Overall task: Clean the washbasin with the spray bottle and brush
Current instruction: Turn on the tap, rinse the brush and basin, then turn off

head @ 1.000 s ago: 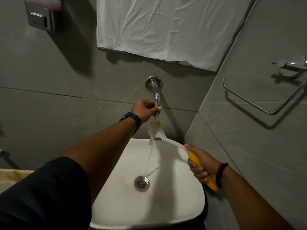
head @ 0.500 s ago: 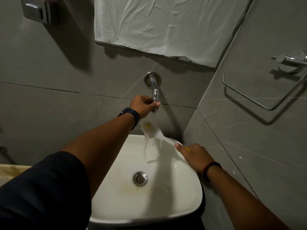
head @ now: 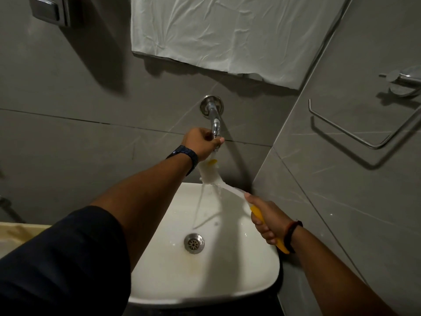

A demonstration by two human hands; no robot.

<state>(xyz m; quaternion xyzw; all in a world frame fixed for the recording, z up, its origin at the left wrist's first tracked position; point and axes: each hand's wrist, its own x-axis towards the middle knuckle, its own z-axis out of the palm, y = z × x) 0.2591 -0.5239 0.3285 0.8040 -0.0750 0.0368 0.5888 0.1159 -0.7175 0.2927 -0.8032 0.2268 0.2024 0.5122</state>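
Head view, looking down on a white ceramic washbasin point(head: 205, 277) set against grey tiled walls. A chrome wall-mounted tap point(head: 214, 117) projects above the basin's far rim. The left hand point(head: 200, 144), with a dark watch point(head: 185, 156) at the wrist, is clenched around the tap's outlet end. The right hand point(head: 268, 220), with a dark band point(head: 293, 236) at the wrist, is closed around the yellow handle of a long brush with a white head point(head: 210, 174). The brush runs from the basin's right rim up and leftward, and its head sits directly under the tap outlet, just below the left hand. Thin streams of water point(head: 198, 208) fall from the brush head into the bowl. A round metal drain point(head: 194, 243) lies at the bowl's centre, with a yellowish stain just below it. Above the tap hangs a crumpled white sheet point(head: 227, 33) on the wall. To the basin's upper right, a chrome wire holder point(head: 355, 133) is fixed on the side wall. A chrome fitting point(head: 50, 10) sits at the wall's upper left. No spray bottle is seen in this view.
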